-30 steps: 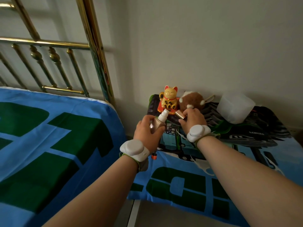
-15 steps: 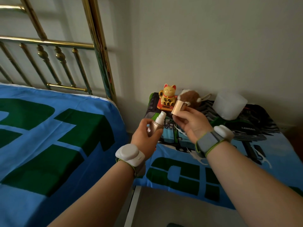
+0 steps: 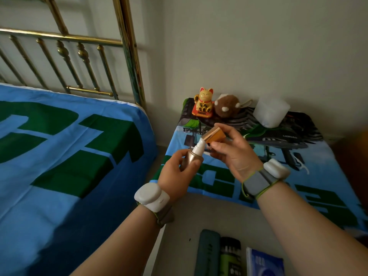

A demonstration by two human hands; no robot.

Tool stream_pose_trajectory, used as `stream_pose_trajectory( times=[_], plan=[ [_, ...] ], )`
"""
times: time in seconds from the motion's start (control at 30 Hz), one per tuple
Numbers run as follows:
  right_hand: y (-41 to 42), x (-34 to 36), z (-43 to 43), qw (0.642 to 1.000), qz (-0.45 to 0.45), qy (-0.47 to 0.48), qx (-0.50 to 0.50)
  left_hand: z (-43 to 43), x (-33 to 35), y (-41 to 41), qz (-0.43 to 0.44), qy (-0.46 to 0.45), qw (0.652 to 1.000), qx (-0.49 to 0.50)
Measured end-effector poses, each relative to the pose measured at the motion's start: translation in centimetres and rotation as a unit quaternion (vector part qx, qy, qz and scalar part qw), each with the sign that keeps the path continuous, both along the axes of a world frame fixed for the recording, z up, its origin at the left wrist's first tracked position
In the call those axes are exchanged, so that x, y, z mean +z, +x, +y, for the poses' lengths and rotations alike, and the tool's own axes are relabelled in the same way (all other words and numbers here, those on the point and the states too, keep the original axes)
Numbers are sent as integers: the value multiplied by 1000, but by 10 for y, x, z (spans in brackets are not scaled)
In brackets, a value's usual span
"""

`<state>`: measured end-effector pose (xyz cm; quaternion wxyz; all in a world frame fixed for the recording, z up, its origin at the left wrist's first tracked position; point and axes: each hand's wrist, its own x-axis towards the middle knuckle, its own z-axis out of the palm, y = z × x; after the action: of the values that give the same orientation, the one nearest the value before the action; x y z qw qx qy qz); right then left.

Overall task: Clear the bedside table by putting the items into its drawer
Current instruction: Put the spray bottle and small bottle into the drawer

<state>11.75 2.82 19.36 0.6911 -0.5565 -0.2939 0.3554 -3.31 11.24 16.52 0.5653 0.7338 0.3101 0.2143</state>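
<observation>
Since half a sec ago my right grip (image 3: 233, 154) has swung the gold cap (image 3: 214, 134) back down to the nozzle tip; it was held apart before, and the view has dipped.

Nearest, at 6 o'clock, is the open drawer (image 3: 179, 226) w/ a dark green case (image 3: 207, 253), a green-black can (image 3: 230, 255) & a blue packet (image 3: 264, 263) side by side. Above that, my left grip (image 3: 177, 176) is curled round the spray bottle (image 3: 192, 159): gold body, white nozzle tilted twd 1 o'clock. Right grip pinches the cap btwn thumb & fingers, its open end right at the nozzle top; can't tell if they touch. Both hover over the front of the cloth-covered surface (image 3: 298, 156).

At the back, approx 12 o'clock, stands the lucky cat (image 3: 204, 102), w/ the brown plush (image 3: 227, 105) just beside it at its 3 o'clock and the white tub (image 3: 270, 112) further that way. The bed (image 3: 69, 156) lies at 9 o'clock, brass headboard (image 3: 127, 46) at 11.
</observation>
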Motion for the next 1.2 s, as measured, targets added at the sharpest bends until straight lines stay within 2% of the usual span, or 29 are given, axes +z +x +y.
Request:
stream_pose_trajectory(
  times=[0.57,0.77,1.03,1.2],
  plan=[
    [-20,-12,-8,997,-29,-23,61,13,2,-20,20,18,997,-67],
    [-16,-6,-11,993,-62,-49,83,15,8,-24,2,17,994,-105],
    [-25,-11,-11,993,-81,-59,69,15,5,-26,5,37,994,-104],
    [-30,-14,-11,990,-98,-76,67,14,-1,-26,30,82,992,-90]
  ],
)
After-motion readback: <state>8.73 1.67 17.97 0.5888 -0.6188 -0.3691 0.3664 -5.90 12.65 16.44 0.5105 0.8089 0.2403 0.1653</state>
